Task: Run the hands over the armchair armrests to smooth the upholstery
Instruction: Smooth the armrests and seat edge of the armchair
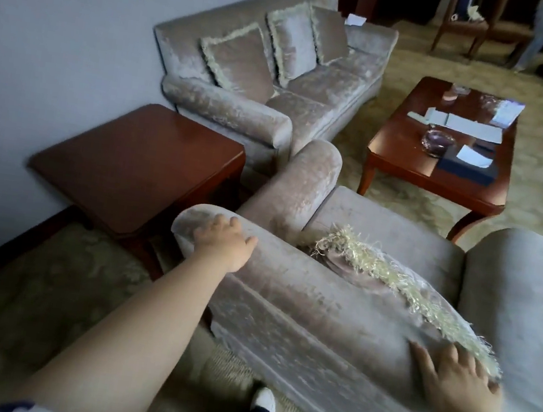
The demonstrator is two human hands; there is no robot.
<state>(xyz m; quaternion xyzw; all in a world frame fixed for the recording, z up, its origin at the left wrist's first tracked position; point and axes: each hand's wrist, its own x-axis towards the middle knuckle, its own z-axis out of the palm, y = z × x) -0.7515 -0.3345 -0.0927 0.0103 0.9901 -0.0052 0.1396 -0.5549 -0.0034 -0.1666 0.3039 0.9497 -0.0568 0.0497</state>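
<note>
I stand behind a grey-pink velvet armchair (380, 234). Its left armrest (295, 188) and right armrest (514, 293) are rolled and run away from me. My left hand (222, 244) lies flat, fingers spread, on the left end of the backrest's top edge (313, 294), just behind the left armrest. My right hand (451, 380) lies flat on the right end of that edge, its fingertips touching the fringe of a cushion (389, 273) that leans against the backrest. Neither hand holds anything.
A dark wooden side table (138, 160) stands left of the armchair by the wall. Behind it is a matching sofa (310, 107) with three cushions. A wooden coffee table (406, 168) with papers and an ashtray stands ahead right. My foot (263, 402) is on the patterned carpet.
</note>
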